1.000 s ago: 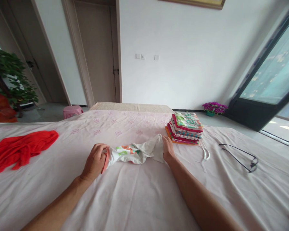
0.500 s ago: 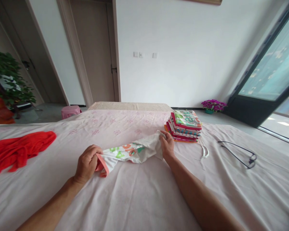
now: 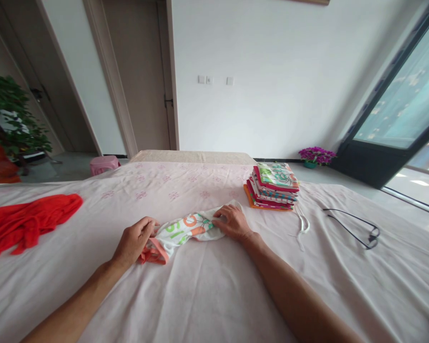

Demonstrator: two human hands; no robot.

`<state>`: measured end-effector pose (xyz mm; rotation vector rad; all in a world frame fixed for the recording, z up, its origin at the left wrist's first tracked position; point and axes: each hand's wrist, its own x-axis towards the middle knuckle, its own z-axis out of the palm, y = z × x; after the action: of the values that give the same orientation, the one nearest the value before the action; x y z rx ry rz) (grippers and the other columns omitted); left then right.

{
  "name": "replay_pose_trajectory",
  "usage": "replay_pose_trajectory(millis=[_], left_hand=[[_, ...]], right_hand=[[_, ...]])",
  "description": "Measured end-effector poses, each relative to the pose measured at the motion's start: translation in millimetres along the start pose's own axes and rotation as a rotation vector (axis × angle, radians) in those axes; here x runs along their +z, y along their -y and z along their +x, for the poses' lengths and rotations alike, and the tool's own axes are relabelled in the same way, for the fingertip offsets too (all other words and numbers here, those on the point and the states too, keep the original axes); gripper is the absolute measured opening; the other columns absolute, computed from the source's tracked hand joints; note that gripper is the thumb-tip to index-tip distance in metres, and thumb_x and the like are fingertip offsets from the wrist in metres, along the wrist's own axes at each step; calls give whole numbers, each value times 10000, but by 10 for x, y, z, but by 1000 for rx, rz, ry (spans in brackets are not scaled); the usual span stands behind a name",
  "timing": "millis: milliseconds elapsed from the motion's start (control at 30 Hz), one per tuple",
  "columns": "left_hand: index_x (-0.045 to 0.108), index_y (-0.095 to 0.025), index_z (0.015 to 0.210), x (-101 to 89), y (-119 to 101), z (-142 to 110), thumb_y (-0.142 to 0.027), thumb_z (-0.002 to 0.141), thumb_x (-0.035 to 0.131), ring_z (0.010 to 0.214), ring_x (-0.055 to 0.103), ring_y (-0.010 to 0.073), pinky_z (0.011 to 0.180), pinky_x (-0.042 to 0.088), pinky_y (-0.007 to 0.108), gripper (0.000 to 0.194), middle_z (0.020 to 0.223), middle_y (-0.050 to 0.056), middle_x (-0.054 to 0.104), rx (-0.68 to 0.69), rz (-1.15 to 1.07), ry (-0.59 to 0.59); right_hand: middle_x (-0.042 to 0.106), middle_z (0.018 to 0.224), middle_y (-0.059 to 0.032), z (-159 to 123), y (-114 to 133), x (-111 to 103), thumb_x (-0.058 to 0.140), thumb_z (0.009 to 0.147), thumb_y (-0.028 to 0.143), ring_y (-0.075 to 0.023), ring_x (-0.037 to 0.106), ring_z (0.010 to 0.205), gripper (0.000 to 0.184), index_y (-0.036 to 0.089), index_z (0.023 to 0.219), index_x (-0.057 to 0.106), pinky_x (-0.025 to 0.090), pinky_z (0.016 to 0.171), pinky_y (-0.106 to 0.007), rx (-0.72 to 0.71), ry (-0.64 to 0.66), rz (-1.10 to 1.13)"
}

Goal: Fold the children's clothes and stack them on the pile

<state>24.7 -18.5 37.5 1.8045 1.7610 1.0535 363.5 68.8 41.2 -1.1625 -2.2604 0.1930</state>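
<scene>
A white printed garment [image 3: 186, 228] with green and orange figures and coral trim lies in a narrow, bunched strip on the bed sheet. At its coral-trimmed end my left hand [image 3: 136, 240] is closed, thumb and fingers pressed together on the cloth's edge. Over the other end rests my right hand [image 3: 234, 223], palm down, with its fingers loosely bent and a little apart on the fabric. Beyond my right hand stands a stack of folded clothes [image 3: 273, 188], the top piece white with a green print.
A crumpled red cloth [image 3: 35, 219] lies at the left. Eyeglasses [image 3: 368, 233] rest on the sheet at the right, near a white drawstring [image 3: 302, 221] trailing by the stack. A pink stool [image 3: 104, 165] and purple flowers [image 3: 316, 155] stand on the floor beyond.
The garment has come down onto the sheet, its print turned more upward. My right hand has shifted left along it and loosened into a palm-down rest; my left hand has eased its fist.
</scene>
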Motion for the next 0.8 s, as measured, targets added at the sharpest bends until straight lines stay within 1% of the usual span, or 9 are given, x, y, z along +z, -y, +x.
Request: replay_pose_trajectory(millis=[100,200,300,400,467,567,667,733,800], left_hand=[[639,-243,896,5,31,32,-447,897,461,758,646,158,689,455,228,271,814,-21,697,5,134,122],[650,-253,978,7,23,31,-396,862,510,878,660,175,751,460,248,231,957,11,700,63,260,150],[663,-248,1015,-22,1,27,-367,830,538,980,644,200,814,455,280,253,1063,52,675,124,383,117],[654,-256,1044,-76,16,33,-395,791,580,922,661,202,749,452,274,298,1043,49,686,70,430,134],[633,-253,1055,-108,46,43,-473,783,584,779,676,196,639,435,259,354,934,30,709,-56,394,189],[624,-228,938,-138,78,62,-572,789,536,568,634,183,532,394,249,384,708,-8,686,-201,262,314],[608,-204,861,-164,50,92,-525,746,591,636,643,197,579,428,250,342,667,-18,660,-165,83,276],[595,-187,873,-198,4,116,-488,728,628,712,638,200,639,455,259,335,704,-16,652,-121,-41,209],[575,-178,873,-254,-41,139,-466,742,643,741,616,184,682,468,265,324,739,-15,635,-95,-182,195]], right_hand=[[685,1016,-43,-15,26,-3,728,778,378,-222,578,988,250,255,996,724,383,906,-345,-33,87,-58],[684,1028,-50,-27,0,8,647,830,270,-215,582,989,190,250,1004,721,387,898,-329,-15,77,-84],[692,991,-52,-26,-64,44,536,881,209,-205,598,948,208,246,983,714,404,858,-310,31,29,-61],[696,948,-41,-13,-170,88,482,909,258,-203,607,883,221,257,971,695,418,787,-293,171,-114,32],[684,873,-21,1,-245,99,460,919,320,-199,598,820,227,257,941,677,417,745,-283,279,-260,145],[620,753,0,25,-310,72,457,905,422,-185,552,736,274,222,847,635,409,684,-267,381,-492,358],[556,705,13,40,-312,34,487,869,486,-159,491,681,315,200,784,589,402,640,-250,417,-640,518],[525,689,24,44,-299,22,500,860,514,-143,461,656,333,200,773,569,395,618,-240,414,-681,573],[510,687,28,53,-285,2,505,858,537,-137,448,655,354,202,758,557,391,610,-234,390,-684,577]])
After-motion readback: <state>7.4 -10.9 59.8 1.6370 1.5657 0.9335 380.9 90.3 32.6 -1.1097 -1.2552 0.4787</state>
